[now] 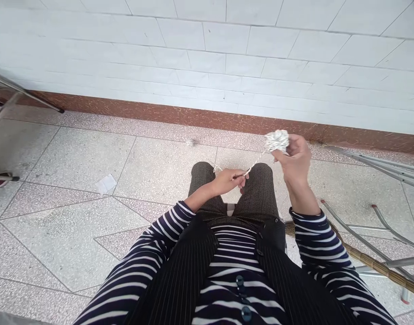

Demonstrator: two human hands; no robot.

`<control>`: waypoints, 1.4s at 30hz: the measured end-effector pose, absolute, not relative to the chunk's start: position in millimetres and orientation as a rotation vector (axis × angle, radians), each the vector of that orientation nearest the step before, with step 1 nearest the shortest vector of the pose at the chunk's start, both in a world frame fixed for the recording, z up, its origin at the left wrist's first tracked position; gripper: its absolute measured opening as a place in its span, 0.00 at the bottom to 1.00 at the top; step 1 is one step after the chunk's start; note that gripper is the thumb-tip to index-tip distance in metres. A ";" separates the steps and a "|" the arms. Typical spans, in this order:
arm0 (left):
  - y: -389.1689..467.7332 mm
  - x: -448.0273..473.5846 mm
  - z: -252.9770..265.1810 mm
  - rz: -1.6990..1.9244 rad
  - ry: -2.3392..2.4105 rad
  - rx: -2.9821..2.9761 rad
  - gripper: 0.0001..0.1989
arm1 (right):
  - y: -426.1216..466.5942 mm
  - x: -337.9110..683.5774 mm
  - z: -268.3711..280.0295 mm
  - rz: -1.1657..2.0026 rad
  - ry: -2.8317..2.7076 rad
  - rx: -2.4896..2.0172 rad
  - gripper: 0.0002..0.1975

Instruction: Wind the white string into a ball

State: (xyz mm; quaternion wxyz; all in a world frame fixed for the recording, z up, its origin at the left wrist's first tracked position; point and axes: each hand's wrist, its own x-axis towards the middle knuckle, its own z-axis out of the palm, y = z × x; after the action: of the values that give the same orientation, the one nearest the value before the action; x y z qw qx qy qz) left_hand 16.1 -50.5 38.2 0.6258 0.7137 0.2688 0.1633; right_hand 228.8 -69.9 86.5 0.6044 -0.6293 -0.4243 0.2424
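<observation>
White cord (256, 162) runs from the wad (276, 140) the right hand (296, 159) grips to the pinching left hand (226, 181); a ball (189, 142) lies near the floor's (159, 169) far edge.

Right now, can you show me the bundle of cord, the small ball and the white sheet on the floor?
Bundle of cord (276, 141): head view, middle of the bundle.
Small ball (189, 143): head view, middle of its side.
White sheet (106, 184): head view, middle of its face.

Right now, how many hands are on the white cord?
2: the left hand pinches the cord over the lap; the right hand holds its bundle, further right. No other hands show.
</observation>
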 end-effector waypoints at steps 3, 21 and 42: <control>-56.3 16.6 51.3 0.279 0.573 1.691 0.13 | -67.1 223.3 59.1 0.420 -1.240 -1.743 0.20; -27.8 -8.4 72.1 0.038 0.563 1.698 0.20 | -93.8 239.8 -12.6 0.472 -1.362 -1.767 0.19; -25.3 14.7 16.2 0.328 0.604 1.442 0.23 | -137.1 173.7 70.3 0.732 -1.076 -1.443 0.22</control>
State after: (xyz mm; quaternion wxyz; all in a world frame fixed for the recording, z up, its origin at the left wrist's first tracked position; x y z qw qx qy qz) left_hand 14.7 -25.3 16.2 0.6977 0.6468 0.2707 0.1473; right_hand 173.7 -137.1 70.3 0.5640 -0.6134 -0.4572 0.3109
